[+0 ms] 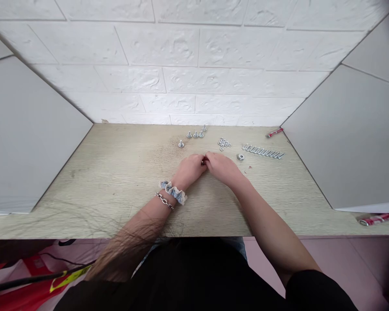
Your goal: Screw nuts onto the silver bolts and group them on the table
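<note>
the left hand (189, 169) and right hand (223, 166) meet at the middle of the surface (110, 181). both sets of fingers are curled shut on one small red piece (203, 161), mostly hidden between them. beyond stand five upright bolts (195, 134), one cluster of nuts (224, 142), one lone washer (240, 157) and one row of bolts (263, 151) too small to count. two red tools lie right: a far red tool (274, 133) and a near red tool (376, 219).

1. A single view, worn on the head, sits above the near edge of the bench (100, 181).
2. It looks forward and down toward the far edge and white wall (181, 56).
3. The left hand (189, 169) and right hand (223, 167) lie mid-frame, fairly close.
</note>
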Demonstrator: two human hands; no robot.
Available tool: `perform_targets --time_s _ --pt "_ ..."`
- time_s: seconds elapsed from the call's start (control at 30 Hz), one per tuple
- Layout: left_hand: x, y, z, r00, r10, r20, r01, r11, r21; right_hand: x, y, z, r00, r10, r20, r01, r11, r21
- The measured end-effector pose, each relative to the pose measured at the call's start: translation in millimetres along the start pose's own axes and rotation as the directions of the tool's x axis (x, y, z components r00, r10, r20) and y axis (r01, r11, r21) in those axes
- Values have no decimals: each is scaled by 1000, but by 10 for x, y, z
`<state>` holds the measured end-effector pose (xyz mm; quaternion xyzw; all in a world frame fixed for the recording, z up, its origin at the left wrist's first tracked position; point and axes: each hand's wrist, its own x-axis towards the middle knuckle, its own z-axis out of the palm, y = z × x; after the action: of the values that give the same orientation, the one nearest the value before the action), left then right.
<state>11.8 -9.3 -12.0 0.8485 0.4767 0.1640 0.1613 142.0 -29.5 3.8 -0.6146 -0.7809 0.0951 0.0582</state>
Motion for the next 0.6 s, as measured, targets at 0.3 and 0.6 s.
perform_targets --time_s 0.3,0.6 --pt "9 50 -44 991 -14 -130 6 998 -64 -3 -37 -82 990 54 -127 -61 996 -59" --pt "35 30 -37 986 -112 -126 66 944 -324 7 10 -53 982 34 -184 -8 990 140"
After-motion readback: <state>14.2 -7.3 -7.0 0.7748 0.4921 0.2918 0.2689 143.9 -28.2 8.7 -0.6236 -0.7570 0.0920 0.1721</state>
